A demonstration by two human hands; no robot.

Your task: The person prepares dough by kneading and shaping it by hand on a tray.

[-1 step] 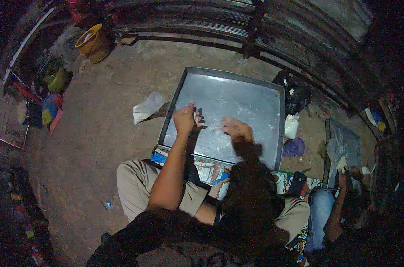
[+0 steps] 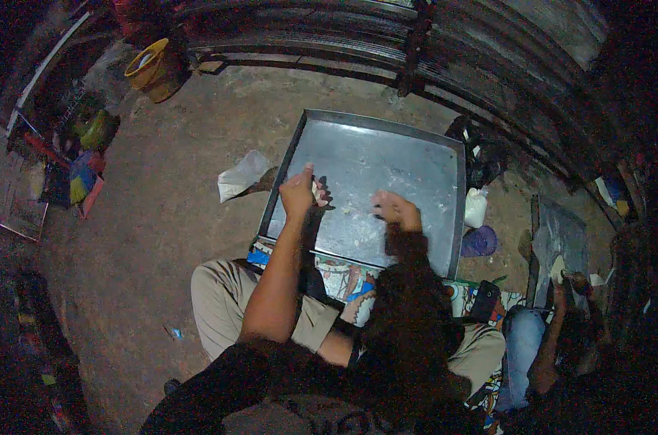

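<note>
A square metal tray [image 2: 409, 167], smudged with pale flecks, rests in front of me on a patterned cloth [image 2: 343, 279]. Over its left part, my left hand [image 2: 300, 192] is closed around a small pale lump [image 2: 317, 193], perhaps dough, partly hidden by my fingers. My right hand [image 2: 398, 209] is over the middle right of the tray, fingers loosely spread and slightly blurred, holding nothing that I can see.
A pale bag [image 2: 240, 176] lies left of the tray; a white bag [image 2: 475, 206], purple container [image 2: 479, 240] and dark phone [image 2: 485, 299] are on the right. A co-worker's hand [image 2: 579, 283] is beside another tray [image 2: 561, 221]. A yellow bucket [image 2: 155, 76] stands back left.
My right hand has shifted a little to the right over the tray. My left hand has moved very slightly left, still closed around the pale lump.
</note>
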